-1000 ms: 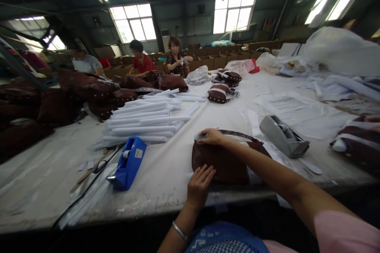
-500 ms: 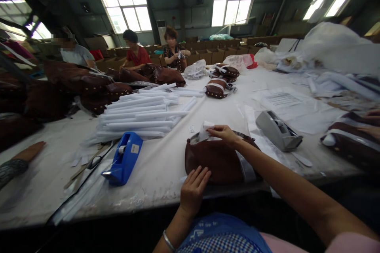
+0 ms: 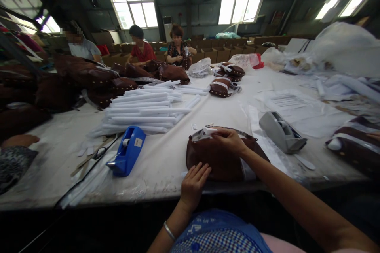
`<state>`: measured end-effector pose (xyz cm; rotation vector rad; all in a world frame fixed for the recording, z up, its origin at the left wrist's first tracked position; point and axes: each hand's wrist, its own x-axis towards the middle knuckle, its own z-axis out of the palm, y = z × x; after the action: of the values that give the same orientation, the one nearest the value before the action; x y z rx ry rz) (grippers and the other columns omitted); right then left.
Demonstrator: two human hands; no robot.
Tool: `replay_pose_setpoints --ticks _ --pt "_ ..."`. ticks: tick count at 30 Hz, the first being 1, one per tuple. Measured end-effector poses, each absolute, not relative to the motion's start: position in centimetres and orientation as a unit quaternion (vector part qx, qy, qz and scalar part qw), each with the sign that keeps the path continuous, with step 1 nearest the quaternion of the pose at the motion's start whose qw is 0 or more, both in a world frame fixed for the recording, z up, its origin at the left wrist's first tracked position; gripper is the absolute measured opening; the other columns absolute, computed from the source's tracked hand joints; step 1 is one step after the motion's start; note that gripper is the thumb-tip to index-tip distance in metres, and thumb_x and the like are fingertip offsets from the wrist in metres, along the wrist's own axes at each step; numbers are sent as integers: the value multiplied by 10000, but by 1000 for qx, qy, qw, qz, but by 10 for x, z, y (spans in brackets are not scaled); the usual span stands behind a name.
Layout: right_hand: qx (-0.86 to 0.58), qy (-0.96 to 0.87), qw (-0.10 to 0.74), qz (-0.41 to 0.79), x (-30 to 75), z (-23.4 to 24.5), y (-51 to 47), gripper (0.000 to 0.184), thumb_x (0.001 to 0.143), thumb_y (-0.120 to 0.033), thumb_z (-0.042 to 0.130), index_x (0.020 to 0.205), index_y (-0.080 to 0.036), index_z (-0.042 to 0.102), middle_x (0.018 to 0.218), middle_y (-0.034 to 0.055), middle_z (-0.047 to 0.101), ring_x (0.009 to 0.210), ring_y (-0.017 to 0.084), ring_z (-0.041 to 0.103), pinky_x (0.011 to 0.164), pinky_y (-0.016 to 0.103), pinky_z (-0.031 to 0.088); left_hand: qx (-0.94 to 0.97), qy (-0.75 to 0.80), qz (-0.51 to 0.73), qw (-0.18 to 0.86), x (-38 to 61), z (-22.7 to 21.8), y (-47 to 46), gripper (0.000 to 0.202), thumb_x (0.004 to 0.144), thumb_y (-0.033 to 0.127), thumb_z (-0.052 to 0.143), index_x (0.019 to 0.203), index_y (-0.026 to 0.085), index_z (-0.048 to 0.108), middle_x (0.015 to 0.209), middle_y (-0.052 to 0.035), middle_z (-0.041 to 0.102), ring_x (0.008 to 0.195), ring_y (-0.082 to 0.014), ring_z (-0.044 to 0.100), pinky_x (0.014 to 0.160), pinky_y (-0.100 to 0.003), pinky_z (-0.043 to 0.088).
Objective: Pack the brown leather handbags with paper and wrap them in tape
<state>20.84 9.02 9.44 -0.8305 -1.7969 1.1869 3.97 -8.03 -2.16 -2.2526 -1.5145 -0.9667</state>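
A brown leather-look handbag (image 3: 219,160) lies at the table's near edge with its top opening away from me. Flat against the bag's lower left side rests my left hand (image 3: 196,184), fingers stretched out. My right hand (image 3: 230,140) is at the opening, its fingers pinched on a piece of white paper (image 3: 208,131) that sticks partly out of the bag. How far the paper reaches inside is hidden. A pale strip (image 3: 247,170) wraps the bag's right part. Just beyond the bag lies a small white label (image 3: 194,126).
A blue tape dispenser (image 3: 127,152) stands left, a grey one (image 3: 280,132) right. White paper rolls (image 3: 142,110) are stacked behind. Brown bags (image 3: 83,75) pile up at left. A co-worker's hand (image 3: 20,140) rests at far left; other people work across the table.
My right hand has lowered the white paper into the bag's opening, so less of it sticks out. My left hand stays on the bag. The co-worker's arm at left has shifted.
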Motion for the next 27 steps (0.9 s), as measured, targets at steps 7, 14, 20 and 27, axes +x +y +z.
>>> replay_pose_setpoints --ticks 7,14,20,27 --pt "-260 -796 385 387 237 70 29 115 885 -272 682 956 -261 771 1292 75 671 1095 222 682 977 386 560 -772 -519 -342 133 39 -24 -73 426 953 57 484 1327 229 591 1309 -15 669 1244 -220 610 1013 -418 556" --pt "-259 -814 434 285 246 41 -16 136 888 -204 666 980 -267 744 1106 70 754 1020 223 717 918 389 603 -774 -517 -346 116 36 -23 -67 405 939 84 531 1317 212 600 1302 -41 674 1249 -239 606 1042 -435 536" --pt "-219 -860 410 210 247 17 -35 223 921 -159 593 1032 -302 723 1101 35 762 1006 197 726 984 434 578 -785 -514 -343 43 30 -16 -69 684 840 -15 508 1470 246 443 1389 -33 612 1303 -226 560 1097 -431 497" --pt "-147 -908 357 164 248 15 -56 325 952 -169 547 1236 -286 652 1070 47 770 982 199 736 954 414 589 -792 -525 -305 58 31 -9 -69 764 835 -14 543 1503 325 394 1545 -2 426 1320 -235 542 1052 -371 542"
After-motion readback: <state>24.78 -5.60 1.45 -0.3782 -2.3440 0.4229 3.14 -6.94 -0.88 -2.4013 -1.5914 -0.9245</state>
